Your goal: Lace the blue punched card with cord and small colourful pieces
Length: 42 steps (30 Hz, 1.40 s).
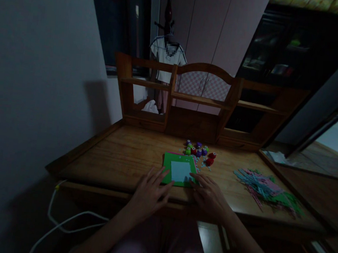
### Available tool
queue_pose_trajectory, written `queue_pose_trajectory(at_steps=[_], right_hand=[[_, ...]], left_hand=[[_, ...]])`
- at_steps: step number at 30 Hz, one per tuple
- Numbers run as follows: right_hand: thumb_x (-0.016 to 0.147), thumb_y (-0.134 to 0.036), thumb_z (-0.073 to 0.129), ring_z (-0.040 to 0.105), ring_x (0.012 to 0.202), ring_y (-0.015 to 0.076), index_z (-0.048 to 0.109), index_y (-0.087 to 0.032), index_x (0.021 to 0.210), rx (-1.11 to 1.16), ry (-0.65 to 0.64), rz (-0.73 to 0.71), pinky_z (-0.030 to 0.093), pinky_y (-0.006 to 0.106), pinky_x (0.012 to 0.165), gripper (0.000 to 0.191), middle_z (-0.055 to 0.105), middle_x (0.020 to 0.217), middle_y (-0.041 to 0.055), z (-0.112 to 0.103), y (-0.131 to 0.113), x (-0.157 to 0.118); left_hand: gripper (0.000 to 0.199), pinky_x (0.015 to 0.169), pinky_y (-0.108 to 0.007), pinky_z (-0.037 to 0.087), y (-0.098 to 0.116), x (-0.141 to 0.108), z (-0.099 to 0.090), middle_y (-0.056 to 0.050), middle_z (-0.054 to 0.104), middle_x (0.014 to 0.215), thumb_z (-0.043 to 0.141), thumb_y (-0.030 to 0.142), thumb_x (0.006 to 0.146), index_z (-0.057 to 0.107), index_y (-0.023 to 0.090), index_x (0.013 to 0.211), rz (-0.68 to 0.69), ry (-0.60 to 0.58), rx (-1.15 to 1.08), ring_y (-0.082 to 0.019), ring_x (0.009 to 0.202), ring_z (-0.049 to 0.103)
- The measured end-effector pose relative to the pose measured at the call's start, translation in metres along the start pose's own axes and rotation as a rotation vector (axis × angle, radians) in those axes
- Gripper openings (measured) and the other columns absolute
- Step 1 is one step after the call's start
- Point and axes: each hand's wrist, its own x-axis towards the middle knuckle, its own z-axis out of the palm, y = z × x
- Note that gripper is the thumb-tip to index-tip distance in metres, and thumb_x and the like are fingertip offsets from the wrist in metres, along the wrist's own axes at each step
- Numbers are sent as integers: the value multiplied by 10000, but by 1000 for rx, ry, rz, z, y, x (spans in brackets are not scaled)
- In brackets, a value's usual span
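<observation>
On wooden desk (126,154), near front edge, green sheet (166,176) lies flat; smaller light-blue sheet (180,171) lies on it. Left hand (151,190) is at left side of green sheet, fingers spread and loose, grasping nothing. Right hand (210,192) is at right side, fingers extended, also without grip; firm pressing, cannot tell. Behind sheets, small red, green, purple figures (199,153). Farther right, pile of coloured paper strips (265,188).

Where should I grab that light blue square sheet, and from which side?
Probably pinch the light blue sheet by its right edge, coming in low from the right: it lies flat on the green sheet, with the right hand beside that edge.
</observation>
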Motion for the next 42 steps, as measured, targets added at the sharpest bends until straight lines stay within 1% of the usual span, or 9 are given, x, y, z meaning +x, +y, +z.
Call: queue_pose_trajectory(at_steps=[3, 8, 12, 19, 25, 28, 32, 38, 42], right_hand=[[809, -115, 501, 491, 1181, 266, 585, -203, 1191, -19, 10, 2, 433, 482, 975, 401, 503, 1330, 108, -4, -2, 0], [798, -127, 506, 381, 1290, 275, 492, -195, 1296, -28, -1, -37, 351, 496, 1049, 504, 276, 1494, 90, -8, -30, 15], [788, -128, 509, 377, 1289, 266, 482, -196, 1311, 24, -53, -53, 359, 474, 1046, 529, 281, 1494, 82, -2, -43, 23], [797, -130, 514, 464, 1207, 275, 554, -221, 1244, 33, 13, 6, 406, 501, 992, 458, 409, 1415, 94, -2, -12, 2], [801, -115, 493, 497, 1158, 260, 587, -207, 1184, 17, -18, 35, 433, 473, 964, 405, 527, 1289, 100, -8, 9, -12], [814, -114, 472, 537, 1098, 242, 587, -190, 1174, 55, -11, 32, 465, 437, 928, 385, 582, 1204, 103, -8, 9, -11], [818, -108, 463, 573, 1040, 225, 589, -190, 1170, 104, 4, 46, 484, 413, 906, 382, 625, 1131, 91, -7, 4, -10], [811, -107, 463, 538, 1151, 239, 605, -212, 1175, 114, 58, 110, 450, 437, 978, 405, 587, 1246, 72, -8, 4, -11], [836, -121, 444, 502, 1211, 226, 489, -244, 1317, 143, 115, 172, 428, 442, 1013, 499, 528, 1327, 55, -7, -1, -6]], left_hand=[[427, 1120, -527, 186, -3, -5, -2, -51, 383, 1424, 502, 340, 861, 513, 310, 1286, -14, 13, -3, -268, 1362, 250], [412, 1120, -516, 196, -2, -6, -1, -53, 392, 1413, 512, 332, 851, 539, 293, 1261, -20, 30, -5, -267, 1355, 262], [414, 1124, -512, 190, -3, -5, -1, -47, 388, 1417, 510, 334, 853, 533, 301, 1265, -27, 18, 6, -262, 1357, 261], [419, 1116, -519, 201, -6, -6, 0, -51, 413, 1393, 507, 335, 855, 527, 315, 1273, -8, 26, 8, -262, 1347, 276], [401, 1127, -511, 184, -5, -4, -1, -55, 426, 1375, 495, 367, 865, 541, 309, 1259, -19, 12, -23, -254, 1350, 268], [385, 1130, -509, 180, 0, 5, -7, -60, 416, 1381, 484, 406, 871, 574, 279, 1224, -12, 13, -49, -260, 1354, 256], [462, 1119, -535, 175, 15, 24, -7, -56, 336, 1446, 465, 433, 882, 471, 301, 1325, 55, -3, -71, -271, 1361, 237], [422, 1135, -503, 149, 25, 35, 12, -29, 320, 1464, 398, 475, 908, 516, 318, 1281, 91, -56, -93, -244, 1378, 207], [427, 1134, -502, 155, 24, 34, 16, -51, 324, 1462, 400, 474, 908, 536, 283, 1265, 86, -50, -102, -247, 1379, 204]])
